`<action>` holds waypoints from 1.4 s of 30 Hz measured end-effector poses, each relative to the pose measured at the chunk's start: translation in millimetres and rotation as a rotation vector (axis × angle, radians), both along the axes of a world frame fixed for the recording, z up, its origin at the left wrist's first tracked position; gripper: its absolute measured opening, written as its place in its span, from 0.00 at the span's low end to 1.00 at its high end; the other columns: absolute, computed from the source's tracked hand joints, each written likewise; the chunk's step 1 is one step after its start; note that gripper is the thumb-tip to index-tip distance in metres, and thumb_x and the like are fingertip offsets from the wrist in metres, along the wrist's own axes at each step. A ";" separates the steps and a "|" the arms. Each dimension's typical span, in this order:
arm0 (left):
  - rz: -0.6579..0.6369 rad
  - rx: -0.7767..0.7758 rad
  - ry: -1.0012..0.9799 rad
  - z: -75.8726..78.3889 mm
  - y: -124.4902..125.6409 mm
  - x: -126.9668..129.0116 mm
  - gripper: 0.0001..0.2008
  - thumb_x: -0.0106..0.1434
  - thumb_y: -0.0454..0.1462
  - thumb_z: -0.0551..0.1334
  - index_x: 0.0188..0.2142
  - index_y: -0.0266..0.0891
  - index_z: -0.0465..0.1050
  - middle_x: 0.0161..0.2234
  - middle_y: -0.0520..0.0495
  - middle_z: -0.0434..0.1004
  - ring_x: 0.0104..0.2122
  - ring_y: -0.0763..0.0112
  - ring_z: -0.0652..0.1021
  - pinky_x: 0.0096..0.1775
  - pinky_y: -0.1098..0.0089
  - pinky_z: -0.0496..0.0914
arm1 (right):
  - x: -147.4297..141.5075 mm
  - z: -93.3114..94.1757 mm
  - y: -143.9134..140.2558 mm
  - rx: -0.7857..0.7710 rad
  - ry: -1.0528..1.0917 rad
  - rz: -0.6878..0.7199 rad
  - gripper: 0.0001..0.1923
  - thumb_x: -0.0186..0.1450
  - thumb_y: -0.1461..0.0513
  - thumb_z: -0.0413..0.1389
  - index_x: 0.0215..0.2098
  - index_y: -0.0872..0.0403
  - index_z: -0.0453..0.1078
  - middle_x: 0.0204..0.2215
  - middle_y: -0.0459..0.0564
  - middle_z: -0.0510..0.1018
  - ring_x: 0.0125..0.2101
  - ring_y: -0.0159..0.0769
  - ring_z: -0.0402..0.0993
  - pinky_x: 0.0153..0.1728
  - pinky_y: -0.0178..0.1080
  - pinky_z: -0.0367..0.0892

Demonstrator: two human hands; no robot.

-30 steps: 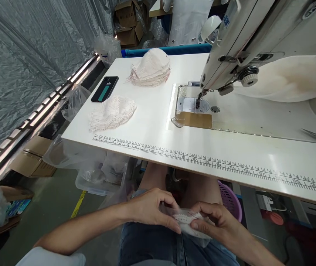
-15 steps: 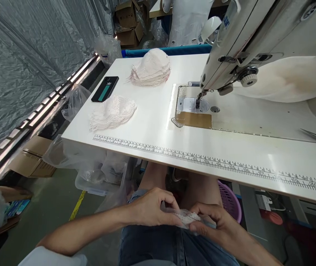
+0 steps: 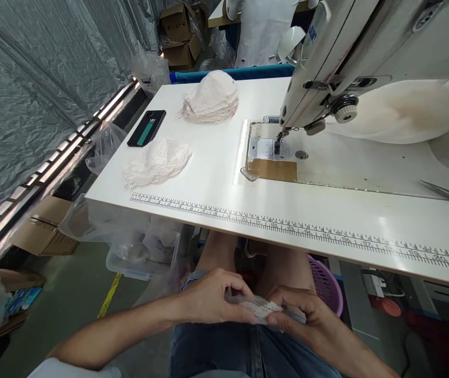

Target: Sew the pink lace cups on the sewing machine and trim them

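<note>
Over my lap, a small clear plastic bag with white lace trim in it (image 3: 259,310) is stretched between both hands. My left hand (image 3: 218,296) pinches its left end between thumb and fingers. Closed on the right end is my right hand (image 3: 297,310), thumb pressed on top. Part of the bag is hidden behind the fingers. Up on the sewing table (image 3: 208,178) lies a white lace-edged fabric cup (image 3: 159,160), and behind it rests a stack of pale fabric cups (image 3: 212,97) with frayed edges. Neither hand touches these.
A sewing machine (image 3: 326,68) stands on the right of the table, with scissors (image 3: 448,194) at the far right. A black phone (image 3: 146,128) lies near the left edge. Below are a plastic bin (image 3: 129,262), a purple basket (image 3: 325,283) and a cardboard box (image 3: 45,226).
Both hands keep their hold on the bag and shift only very slightly; the lace inside shows a little more to the left. The whole view has drifted a little.
</note>
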State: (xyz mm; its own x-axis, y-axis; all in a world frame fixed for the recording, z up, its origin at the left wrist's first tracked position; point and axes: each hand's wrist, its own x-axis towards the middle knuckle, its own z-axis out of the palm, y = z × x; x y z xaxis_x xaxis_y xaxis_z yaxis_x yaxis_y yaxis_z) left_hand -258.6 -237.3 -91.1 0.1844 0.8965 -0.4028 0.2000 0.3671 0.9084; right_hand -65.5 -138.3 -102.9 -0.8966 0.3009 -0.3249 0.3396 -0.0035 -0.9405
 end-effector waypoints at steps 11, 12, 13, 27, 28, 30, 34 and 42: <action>0.045 -0.003 -0.032 0.5 4.7 5.4 0.11 0.53 0.42 0.67 0.29 0.35 0.77 0.28 0.51 0.71 0.29 0.75 0.71 0.30 0.77 0.61 | 0.5 4.2 -0.1 0.067 -0.018 0.003 0.14 0.63 0.51 0.54 0.29 0.52 0.71 0.26 0.45 0.74 0.29 0.35 0.70 0.30 0.32 0.62; 0.049 0.000 -0.038 0.8 4.7 5.3 0.11 0.53 0.42 0.67 0.29 0.35 0.77 0.29 0.50 0.72 0.30 0.75 0.71 0.31 0.77 0.61 | 1.3 3.4 -0.2 0.084 -0.029 -0.010 0.13 0.62 0.51 0.55 0.29 0.52 0.71 0.26 0.44 0.74 0.29 0.35 0.69 0.30 0.32 0.61; 0.054 -0.001 -0.047 1.3 4.7 5.3 0.11 0.53 0.42 0.67 0.29 0.35 0.77 0.29 0.50 0.73 0.30 0.74 0.72 0.32 0.77 0.62 | 2.2 2.4 -0.5 0.103 -0.039 -0.027 0.12 0.61 0.52 0.56 0.30 0.51 0.71 0.26 0.44 0.74 0.29 0.34 0.69 0.30 0.31 0.61; 0.130 -0.197 -0.105 -4.6 -0.8 8.8 0.17 0.49 0.44 0.69 0.32 0.32 0.79 0.24 0.48 0.75 0.24 0.73 0.71 0.27 0.77 0.63 | -2.2 0.5 0.3 0.019 -0.071 -0.044 0.15 0.62 0.52 0.55 0.27 0.54 0.72 0.23 0.44 0.71 0.27 0.32 0.66 0.29 0.31 0.59; 0.133 -0.196 -0.099 -4.0 -0.8 8.5 0.17 0.49 0.44 0.69 0.32 0.32 0.79 0.25 0.47 0.76 0.25 0.73 0.72 0.27 0.77 0.63 | -2.6 0.1 0.3 0.014 -0.074 -0.048 0.15 0.62 0.52 0.55 0.26 0.54 0.71 0.22 0.43 0.70 0.26 0.32 0.65 0.28 0.31 0.59; 0.130 -0.180 -0.084 -1.5 -0.4 7.9 0.16 0.49 0.44 0.68 0.33 0.32 0.79 0.26 0.46 0.78 0.27 0.70 0.74 0.29 0.76 0.65 | -3.4 -0.6 -0.2 0.005 -0.078 -0.062 0.15 0.61 0.52 0.56 0.25 0.54 0.70 0.21 0.42 0.68 0.25 0.30 0.63 0.26 0.31 0.57; 0.133 -0.157 -0.067 4.2 1.1 7.8 0.15 0.50 0.42 0.68 0.33 0.32 0.79 0.28 0.44 0.79 0.30 0.66 0.77 0.31 0.75 0.67 | -3.9 -1.2 -1.9 -0.010 -0.083 -0.081 0.15 0.61 0.52 0.57 0.23 0.54 0.67 0.20 0.41 0.65 0.23 0.28 0.59 0.24 0.30 0.55; 0.136 -0.194 -0.084 2.7 0.7 8.0 0.14 0.49 0.41 0.68 0.33 0.32 0.79 0.27 0.45 0.78 0.28 0.69 0.76 0.29 0.76 0.65 | -1.0 -3.3 -1.8 -0.020 -0.071 -0.042 0.11 0.61 0.54 0.57 0.28 0.53 0.69 0.22 0.41 0.67 0.25 0.29 0.61 0.25 0.30 0.55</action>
State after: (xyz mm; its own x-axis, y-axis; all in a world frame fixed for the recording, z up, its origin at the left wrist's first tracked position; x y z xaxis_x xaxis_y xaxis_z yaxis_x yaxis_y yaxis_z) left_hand -250.6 -236.5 -88.4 0.1073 0.8225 -0.5585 0.0635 0.5550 0.8295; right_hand -66.5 -140.1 -106.1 -0.8579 0.3307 -0.3932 0.4042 -0.0379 -0.9139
